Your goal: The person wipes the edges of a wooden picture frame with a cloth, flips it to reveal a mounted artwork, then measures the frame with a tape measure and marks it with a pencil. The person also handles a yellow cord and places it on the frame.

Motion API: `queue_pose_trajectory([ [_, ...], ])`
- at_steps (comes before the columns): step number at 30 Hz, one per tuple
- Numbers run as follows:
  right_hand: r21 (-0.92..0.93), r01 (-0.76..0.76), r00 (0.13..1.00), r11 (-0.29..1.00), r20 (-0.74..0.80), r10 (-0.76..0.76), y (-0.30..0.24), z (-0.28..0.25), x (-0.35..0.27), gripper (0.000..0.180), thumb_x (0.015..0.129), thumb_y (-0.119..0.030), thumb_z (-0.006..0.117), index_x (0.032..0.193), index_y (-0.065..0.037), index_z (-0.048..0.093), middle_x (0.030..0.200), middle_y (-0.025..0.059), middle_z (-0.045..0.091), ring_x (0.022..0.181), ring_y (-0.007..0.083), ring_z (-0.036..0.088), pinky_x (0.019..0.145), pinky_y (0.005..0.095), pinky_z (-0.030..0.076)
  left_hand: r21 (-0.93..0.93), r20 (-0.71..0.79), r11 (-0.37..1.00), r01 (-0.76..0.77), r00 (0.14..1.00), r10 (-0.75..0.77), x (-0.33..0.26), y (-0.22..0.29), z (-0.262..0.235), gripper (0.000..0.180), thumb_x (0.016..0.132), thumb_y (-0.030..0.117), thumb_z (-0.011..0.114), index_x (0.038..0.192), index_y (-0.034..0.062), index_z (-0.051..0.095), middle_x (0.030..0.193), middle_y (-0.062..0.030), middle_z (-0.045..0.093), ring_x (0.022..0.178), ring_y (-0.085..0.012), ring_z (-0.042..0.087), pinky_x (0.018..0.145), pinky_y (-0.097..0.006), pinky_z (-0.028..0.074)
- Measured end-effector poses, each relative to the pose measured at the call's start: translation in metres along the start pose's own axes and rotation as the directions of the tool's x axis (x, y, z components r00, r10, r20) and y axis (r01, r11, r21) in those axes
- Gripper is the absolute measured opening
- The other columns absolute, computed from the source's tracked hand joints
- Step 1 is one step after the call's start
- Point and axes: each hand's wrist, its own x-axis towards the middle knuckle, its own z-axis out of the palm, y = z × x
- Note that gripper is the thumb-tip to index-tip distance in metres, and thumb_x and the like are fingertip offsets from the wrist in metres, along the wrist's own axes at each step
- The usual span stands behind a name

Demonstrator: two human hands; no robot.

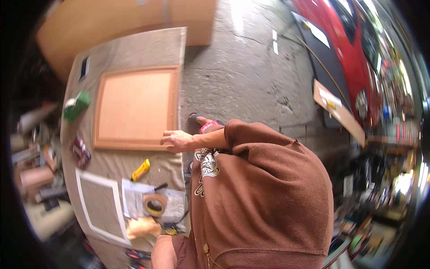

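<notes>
My right hand [176, 141] reaches across from the right, with its bent fingers gripping the lower right corner of a wooden framed panel [136, 105]. The panel lies flat on a cloth-covered table [130, 49]. A bare part of my left arm [164, 253] shows at the lower edge; that hand is out of sight. Below the panel lies a yellow utility knife [141, 170]. Close to it are white papers [132, 197] with a roll of brown tape [154, 204] and a dark pen-like tool [161, 186] on them.
A thin white frame [83, 199] lies on the table's lower left. Near it are a crumpled tan piece [142, 227] and a tape measure [170, 229]. A green box [77, 106] stands at the left edge. Beyond are a cardboard box [121, 22] and a red car [329, 31].
</notes>
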Motion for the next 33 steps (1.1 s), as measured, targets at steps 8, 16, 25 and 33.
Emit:
queue_pose_trajectory([
  [8,0.135,-0.524,0.755,0.841,-0.382,0.532,0.135,-0.102,-0.097,0.034,0.075,-0.024,0.064,0.107,-0.013,0.059,0.108,0.0133,0.054,0.105,0.0334,0.053,0.089,0.0438,0.045,-0.394,0.018,0.906,-0.151,0.985,0.172,0.044,-0.078,0.078,0.024,0.077,0.001,0.061,0.101,-0.0012,0.061,0.099,-0.0103,0.060,0.093,-0.0206,0.058,0.084,-0.034,0.047],
  [16,0.211,-0.740,0.593,0.639,-0.244,0.767,0.283,-0.195,-0.172,0.040,0.075,-0.027,0.065,0.112,-0.012,0.060,0.108,0.0187,0.057,0.108,0.0358,0.053,0.092,0.0454,0.043,-0.567,0.024,0.787,-0.242,0.951,0.310,0.093,-0.161,0.215,0.022,0.075,0.002,0.062,0.097,0.0006,0.063,0.098,-0.0056,0.060,0.092,-0.0165,0.057,0.082,-0.032,0.047],
  [25,0.376,-0.821,0.271,0.429,-0.405,0.873,0.381,-0.326,-0.239,0.038,0.077,-0.031,0.064,0.110,-0.012,0.061,0.114,0.0183,0.059,0.111,0.0342,0.054,0.094,0.0430,0.043,-0.679,-0.039,0.674,-0.292,0.931,0.363,0.133,-0.264,0.356,0.024,0.074,0.008,0.063,0.097,0.0013,0.064,0.101,-0.0055,0.062,0.091,-0.0164,0.059,0.083,-0.032,0.048],
  [33,0.444,-0.786,0.278,0.430,-0.369,0.887,0.434,-0.307,-0.203,0.041,0.073,-0.031,0.067,0.107,-0.008,0.062,0.104,0.0170,0.064,0.101,0.0319,0.060,0.087,0.0419,0.047,-0.701,0.041,0.699,-0.142,0.970,0.238,0.142,-0.402,0.402,0.041,0.076,0.028,0.062,0.106,-0.0005,0.060,0.107,-0.0118,0.061,0.097,-0.0225,0.059,0.089,-0.037,0.044],
])
